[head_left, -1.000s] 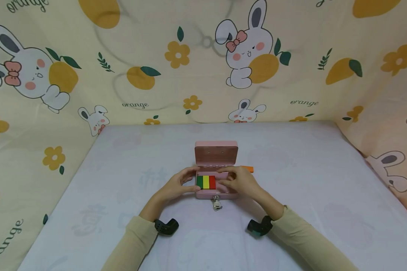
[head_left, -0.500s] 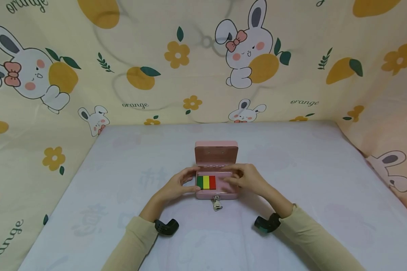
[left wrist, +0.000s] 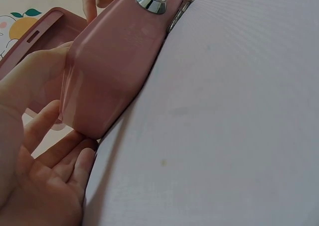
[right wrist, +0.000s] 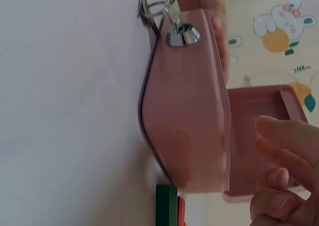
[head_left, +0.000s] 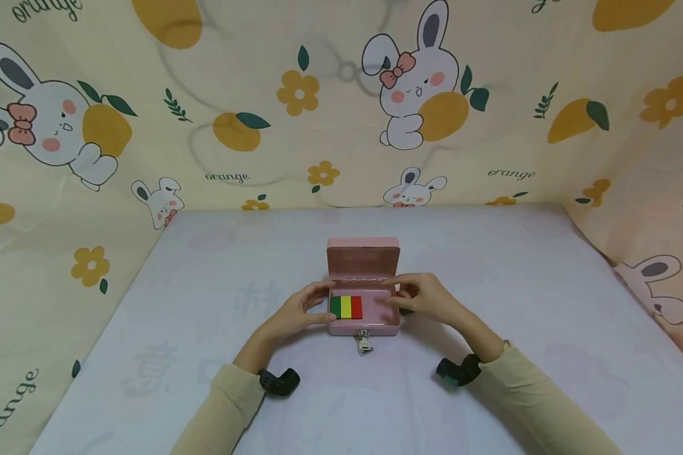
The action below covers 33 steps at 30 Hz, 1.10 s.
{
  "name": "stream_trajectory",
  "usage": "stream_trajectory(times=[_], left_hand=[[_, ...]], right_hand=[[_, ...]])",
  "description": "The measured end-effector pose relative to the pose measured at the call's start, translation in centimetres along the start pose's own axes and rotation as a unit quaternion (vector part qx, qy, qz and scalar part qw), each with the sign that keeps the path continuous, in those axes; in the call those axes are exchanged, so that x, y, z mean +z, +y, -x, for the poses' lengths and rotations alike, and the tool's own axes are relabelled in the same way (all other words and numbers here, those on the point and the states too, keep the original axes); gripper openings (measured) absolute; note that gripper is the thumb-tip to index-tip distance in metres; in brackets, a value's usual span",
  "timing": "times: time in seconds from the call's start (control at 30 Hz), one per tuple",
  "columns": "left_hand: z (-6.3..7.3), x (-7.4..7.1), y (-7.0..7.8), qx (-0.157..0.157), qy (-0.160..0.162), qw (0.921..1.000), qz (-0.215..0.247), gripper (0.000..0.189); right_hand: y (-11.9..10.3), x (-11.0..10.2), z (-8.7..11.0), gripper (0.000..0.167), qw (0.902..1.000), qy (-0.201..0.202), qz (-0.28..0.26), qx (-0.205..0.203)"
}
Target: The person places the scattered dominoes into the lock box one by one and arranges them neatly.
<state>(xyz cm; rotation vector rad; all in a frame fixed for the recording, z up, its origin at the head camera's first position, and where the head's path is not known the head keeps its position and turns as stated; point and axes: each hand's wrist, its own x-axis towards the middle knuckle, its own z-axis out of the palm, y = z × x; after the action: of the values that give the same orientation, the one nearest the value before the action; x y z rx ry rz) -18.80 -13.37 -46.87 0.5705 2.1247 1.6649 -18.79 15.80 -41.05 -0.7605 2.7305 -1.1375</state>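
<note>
A small pink cash box (head_left: 382, 330) stands on the table with its lid (head_left: 363, 260) raised at the back. In its left end lie a green block (head_left: 335, 308), a yellow block (head_left: 346, 308) and a red block (head_left: 356, 308), side by side. My left hand (head_left: 290, 314) grips the box's left end, thumb at the front corner and fingers toward the back. Over the right edge hovers my right hand (head_left: 429, 298), its thumb and forefinger apart with nothing between them. Another green block (right wrist: 166, 205) sits outside the box's right end, partly hidden by this hand in the head view.
A key (right wrist: 173, 11) on a ring sits in the silver lock (right wrist: 183, 36) on the box's front. A red piece (right wrist: 181, 211) shows beside the outer green block. Behind the white table (head_left: 489, 265) hangs a cloth printed with rabbits and oranges.
My right hand has moved rightward, from over the box's inside to its right edge. The orange piece seen earlier behind it is now covered. The left hand and the box stay put.
</note>
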Motion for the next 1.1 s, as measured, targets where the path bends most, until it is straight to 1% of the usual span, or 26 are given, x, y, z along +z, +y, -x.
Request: stream_trajectory(times=[0.17,0.4,0.5,0.7,0.93,1.1], left_hand=[[0.0,0.0,0.0,0.001,0.001,1.0,0.003,0.068],[0.0,-0.1,0.1,0.005,-0.001,1.0,0.003,0.067],[0.0,-0.1,0.1,0.008,-0.002,0.9999,0.006,0.067],[0.0,-0.1,0.1,0.017,-0.004,0.9998,0.007,0.067],[0.0,-0.1,0.0,0.018,-0.006,0.9998,0.008,0.066],[0.0,-0.1,0.1,0.017,-0.005,0.9998,0.006,0.066]], right_hand=[[0.5,-0.5,0.2,0.03,0.9999,0.0,-0.004,0.011],[1.4,-1.0,0.3,0.031,0.9999,0.001,0.003,0.016],[1.6,-1.3,0.3,0.031,0.9998,-0.005,0.003,0.021],[2.1,-1.7,0.4,0.031,0.9998,-0.013,0.002,0.014],[3.0,-1.9,0.4,0.029,0.9994,-0.026,0.012,0.021],[3.6,-2.3,0.3,0.028,0.999,-0.04,0.006,0.02]])
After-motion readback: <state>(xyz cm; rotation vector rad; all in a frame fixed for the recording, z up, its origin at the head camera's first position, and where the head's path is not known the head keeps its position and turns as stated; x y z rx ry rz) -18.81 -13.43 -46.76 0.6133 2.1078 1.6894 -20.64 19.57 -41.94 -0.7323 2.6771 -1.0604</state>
